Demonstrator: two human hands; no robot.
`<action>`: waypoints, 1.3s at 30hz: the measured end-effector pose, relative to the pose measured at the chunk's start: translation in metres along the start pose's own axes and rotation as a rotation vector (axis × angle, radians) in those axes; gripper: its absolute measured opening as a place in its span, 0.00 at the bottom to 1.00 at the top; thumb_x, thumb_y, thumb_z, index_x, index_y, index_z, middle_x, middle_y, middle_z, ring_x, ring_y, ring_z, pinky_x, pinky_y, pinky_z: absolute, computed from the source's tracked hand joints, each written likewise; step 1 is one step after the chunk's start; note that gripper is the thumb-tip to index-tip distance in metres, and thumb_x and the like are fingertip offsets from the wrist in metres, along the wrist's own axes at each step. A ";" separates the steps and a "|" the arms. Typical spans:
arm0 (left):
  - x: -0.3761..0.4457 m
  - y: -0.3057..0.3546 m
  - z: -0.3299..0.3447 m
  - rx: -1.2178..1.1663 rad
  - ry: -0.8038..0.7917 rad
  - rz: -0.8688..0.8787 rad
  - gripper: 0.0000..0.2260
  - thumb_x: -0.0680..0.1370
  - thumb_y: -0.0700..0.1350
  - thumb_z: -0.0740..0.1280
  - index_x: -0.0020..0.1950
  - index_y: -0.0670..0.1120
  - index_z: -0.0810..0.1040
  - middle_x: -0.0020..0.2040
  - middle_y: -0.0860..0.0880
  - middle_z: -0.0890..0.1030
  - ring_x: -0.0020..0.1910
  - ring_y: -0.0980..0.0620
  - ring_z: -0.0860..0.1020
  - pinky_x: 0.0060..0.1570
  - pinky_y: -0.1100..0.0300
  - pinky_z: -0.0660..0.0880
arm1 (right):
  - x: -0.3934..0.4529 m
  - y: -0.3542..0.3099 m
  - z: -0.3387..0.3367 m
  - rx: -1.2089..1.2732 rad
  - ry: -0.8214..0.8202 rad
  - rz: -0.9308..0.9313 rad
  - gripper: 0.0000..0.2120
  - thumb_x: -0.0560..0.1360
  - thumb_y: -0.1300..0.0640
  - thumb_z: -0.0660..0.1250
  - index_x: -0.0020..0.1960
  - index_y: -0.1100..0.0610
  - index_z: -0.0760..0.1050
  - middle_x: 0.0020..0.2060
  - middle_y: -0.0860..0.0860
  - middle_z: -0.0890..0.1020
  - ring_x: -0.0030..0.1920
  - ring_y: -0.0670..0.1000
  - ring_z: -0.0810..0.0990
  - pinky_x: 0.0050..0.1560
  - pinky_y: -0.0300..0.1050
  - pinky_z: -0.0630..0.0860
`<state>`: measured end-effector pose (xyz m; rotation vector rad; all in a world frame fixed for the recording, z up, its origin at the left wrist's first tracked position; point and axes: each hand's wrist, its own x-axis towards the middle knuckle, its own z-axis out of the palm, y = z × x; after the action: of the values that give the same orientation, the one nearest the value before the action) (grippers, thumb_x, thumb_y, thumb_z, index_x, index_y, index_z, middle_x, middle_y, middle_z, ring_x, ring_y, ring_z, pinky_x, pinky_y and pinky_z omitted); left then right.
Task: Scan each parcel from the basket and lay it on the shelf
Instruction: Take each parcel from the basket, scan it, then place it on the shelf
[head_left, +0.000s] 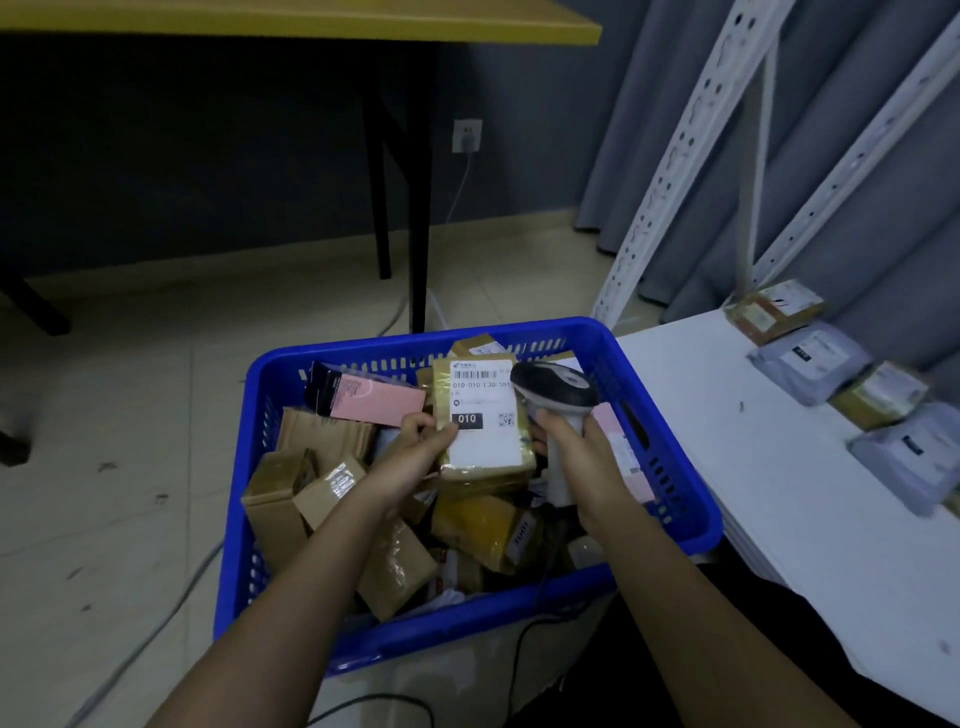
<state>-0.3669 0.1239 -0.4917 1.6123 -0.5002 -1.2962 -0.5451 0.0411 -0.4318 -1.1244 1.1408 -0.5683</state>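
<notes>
A blue plastic basket stands in front of me, filled with several cardboard and taped parcels. Above it, my left hand grips a yellow-taped parcel by its left edge, its white label with a barcode and "010" facing up. My right hand holds a grey and black barcode scanner by its handle. The scanner's head sits just right of the label's top corner. The white shelf lies to the right, carrying several parcels in a row along its far edge.
White perforated shelf uprights rise behind the basket in front of grey curtains. A yellow-topped table with black legs stands ahead on the tiled floor. Cables run over the floor below the basket. A wall socket is on the dark wall.
</notes>
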 end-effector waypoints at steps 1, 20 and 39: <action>-0.003 0.001 0.001 -0.051 -0.002 -0.002 0.13 0.77 0.52 0.68 0.56 0.54 0.66 0.59 0.45 0.78 0.54 0.47 0.79 0.48 0.54 0.78 | -0.003 -0.004 -0.004 -0.010 -0.010 -0.004 0.24 0.74 0.46 0.69 0.68 0.48 0.70 0.55 0.48 0.83 0.55 0.51 0.82 0.57 0.54 0.78; -0.004 0.049 0.025 0.074 0.127 0.210 0.35 0.71 0.39 0.74 0.68 0.52 0.55 0.65 0.43 0.72 0.62 0.43 0.74 0.60 0.41 0.74 | -0.060 -0.047 -0.061 -0.186 0.040 -0.108 0.13 0.68 0.53 0.77 0.43 0.59 0.78 0.24 0.50 0.72 0.24 0.48 0.69 0.29 0.43 0.68; -0.011 0.070 0.082 0.102 0.060 0.306 0.34 0.72 0.41 0.74 0.70 0.52 0.57 0.66 0.45 0.72 0.63 0.44 0.74 0.59 0.43 0.75 | -0.055 -0.051 -0.115 0.058 0.244 -0.212 0.09 0.72 0.59 0.74 0.42 0.57 0.74 0.26 0.52 0.74 0.24 0.48 0.70 0.27 0.41 0.71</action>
<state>-0.4281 0.0665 -0.4223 1.5806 -0.7545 -1.0045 -0.6619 0.0217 -0.3624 -1.1553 1.2112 -0.9184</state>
